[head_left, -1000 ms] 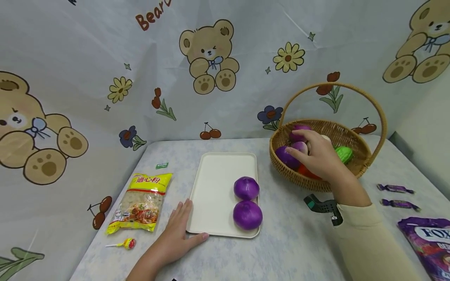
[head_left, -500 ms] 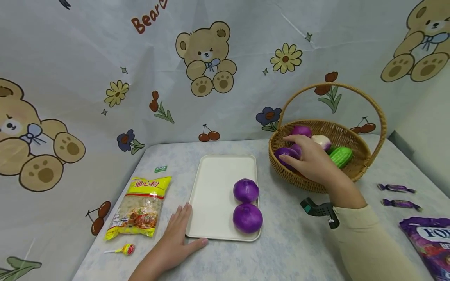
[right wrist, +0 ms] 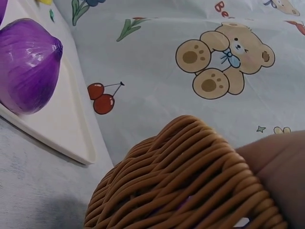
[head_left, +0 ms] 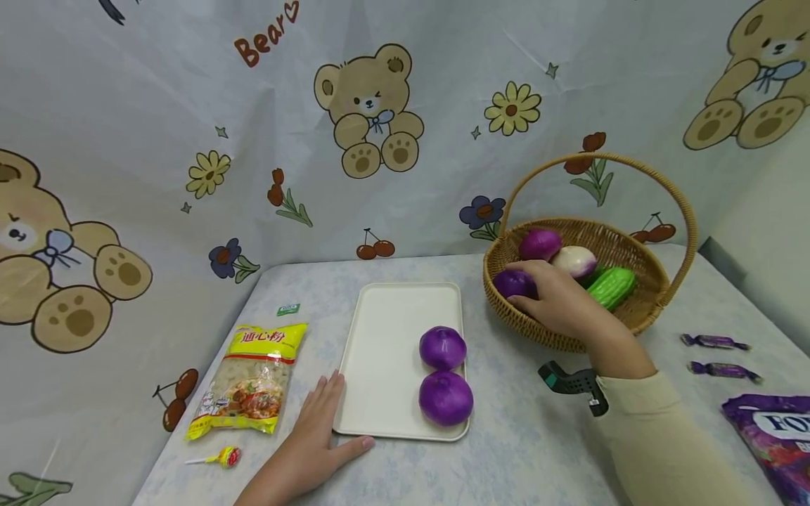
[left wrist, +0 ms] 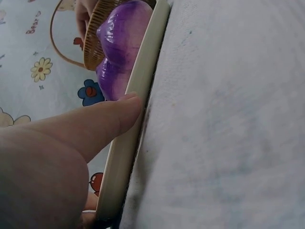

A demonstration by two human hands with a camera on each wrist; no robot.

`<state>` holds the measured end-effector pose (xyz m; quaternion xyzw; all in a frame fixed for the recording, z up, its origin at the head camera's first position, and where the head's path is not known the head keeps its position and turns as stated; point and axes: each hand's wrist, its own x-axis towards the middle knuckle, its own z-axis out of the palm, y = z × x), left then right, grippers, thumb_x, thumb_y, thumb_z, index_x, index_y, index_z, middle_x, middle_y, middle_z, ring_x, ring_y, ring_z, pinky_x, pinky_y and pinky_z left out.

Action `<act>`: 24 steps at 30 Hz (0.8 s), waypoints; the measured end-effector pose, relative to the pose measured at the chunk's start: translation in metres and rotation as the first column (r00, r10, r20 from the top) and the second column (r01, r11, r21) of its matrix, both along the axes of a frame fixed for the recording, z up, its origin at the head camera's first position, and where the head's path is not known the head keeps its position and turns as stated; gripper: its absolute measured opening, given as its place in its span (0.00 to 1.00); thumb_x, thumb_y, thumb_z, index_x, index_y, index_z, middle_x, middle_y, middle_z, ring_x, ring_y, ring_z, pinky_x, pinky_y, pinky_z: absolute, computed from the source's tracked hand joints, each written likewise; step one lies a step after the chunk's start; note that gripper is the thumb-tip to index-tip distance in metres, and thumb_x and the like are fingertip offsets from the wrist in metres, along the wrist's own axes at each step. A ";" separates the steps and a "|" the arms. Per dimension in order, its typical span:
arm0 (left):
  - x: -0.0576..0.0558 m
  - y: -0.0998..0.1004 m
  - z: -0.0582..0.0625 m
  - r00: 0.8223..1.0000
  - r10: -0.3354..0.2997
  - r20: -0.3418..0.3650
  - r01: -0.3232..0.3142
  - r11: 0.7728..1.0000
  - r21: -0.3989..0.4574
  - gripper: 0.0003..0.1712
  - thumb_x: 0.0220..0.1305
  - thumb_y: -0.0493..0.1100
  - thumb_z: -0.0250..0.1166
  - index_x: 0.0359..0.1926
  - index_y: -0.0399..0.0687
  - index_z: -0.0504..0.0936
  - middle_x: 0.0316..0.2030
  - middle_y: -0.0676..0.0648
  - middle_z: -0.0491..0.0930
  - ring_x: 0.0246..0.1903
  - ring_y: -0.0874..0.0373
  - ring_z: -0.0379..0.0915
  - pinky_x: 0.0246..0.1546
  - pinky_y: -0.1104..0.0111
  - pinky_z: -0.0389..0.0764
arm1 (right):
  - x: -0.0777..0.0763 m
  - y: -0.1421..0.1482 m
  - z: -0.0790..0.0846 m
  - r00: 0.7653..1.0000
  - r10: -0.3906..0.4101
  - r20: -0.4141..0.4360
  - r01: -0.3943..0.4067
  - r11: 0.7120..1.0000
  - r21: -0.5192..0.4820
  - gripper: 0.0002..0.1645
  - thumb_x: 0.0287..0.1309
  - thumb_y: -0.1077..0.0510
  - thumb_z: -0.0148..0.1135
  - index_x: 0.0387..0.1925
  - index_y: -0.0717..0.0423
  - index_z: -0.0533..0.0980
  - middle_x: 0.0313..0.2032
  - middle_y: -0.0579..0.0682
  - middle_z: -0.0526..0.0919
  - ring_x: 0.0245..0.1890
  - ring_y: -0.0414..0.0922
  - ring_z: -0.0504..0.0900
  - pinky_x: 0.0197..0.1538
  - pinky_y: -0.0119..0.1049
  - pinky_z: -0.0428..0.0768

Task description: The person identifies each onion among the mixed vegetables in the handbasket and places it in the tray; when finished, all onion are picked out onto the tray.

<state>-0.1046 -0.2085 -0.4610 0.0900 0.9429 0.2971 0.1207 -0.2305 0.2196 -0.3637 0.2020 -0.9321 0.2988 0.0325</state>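
My right hand point(head_left: 557, 299) reaches into a wicker basket point(head_left: 645, 309), its thumb and fingers around a purple onion point(head_left: 514, 284) at the basket's left side. Behind that hand lie another purple onion point(head_left: 540, 244), a white-and-purple turnip point(head_left: 574, 261) and a green bumpy vegetable point(head_left: 611, 287). In the right wrist view the basket's wall point(right wrist: 176, 171) hides most of the hand's work. With straight fingers, my left hand point(head_left: 313, 436) rests at the lower left edge of a white tray point(head_left: 386, 358). Two purple onions point(head_left: 442, 348) sit along the tray's right side.
Left of the tray are a yellow pasta bag point(head_left: 249, 379), a lollipop point(head_left: 228, 457) and a small green packet point(head_left: 288, 309). On the right lie two purple-wrapped candies point(head_left: 715, 341) and a purple candy bag point(head_left: 775, 436). A bear-print cloth point(head_left: 443, 211) hangs behind.
My right hand has shifted left and down inside the basket, from the turnip to the left purple onion, uncovering the turnip and green vegetable. My left hand stays at the tray; the view tilted slightly.
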 end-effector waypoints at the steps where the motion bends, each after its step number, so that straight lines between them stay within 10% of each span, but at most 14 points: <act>1: 0.001 0.000 0.000 1.000 -0.002 0.000 0.002 1.000 0.002 0.70 0.59 0.75 0.70 0.85 0.41 0.48 0.83 0.42 0.44 0.81 0.42 0.27 0.77 0.43 0.35 | 0.000 0.000 -0.001 1.000 -0.010 0.005 0.010 1.000 0.003 0.32 0.71 0.62 0.68 0.70 0.67 0.71 0.67 0.69 0.73 0.69 0.66 0.69 0.71 0.67 0.63; 24: 0.002 0.000 0.002 1.000 -0.017 -0.002 0.017 1.000 0.024 0.69 0.60 0.74 0.71 0.84 0.38 0.48 0.83 0.39 0.44 0.81 0.38 0.29 0.76 0.40 0.35 | 0.002 -0.004 -0.006 0.992 -0.129 -0.001 0.129 0.991 -0.048 0.28 0.64 0.64 0.74 0.64 0.63 0.79 0.59 0.68 0.79 0.54 0.63 0.78 0.58 0.65 0.76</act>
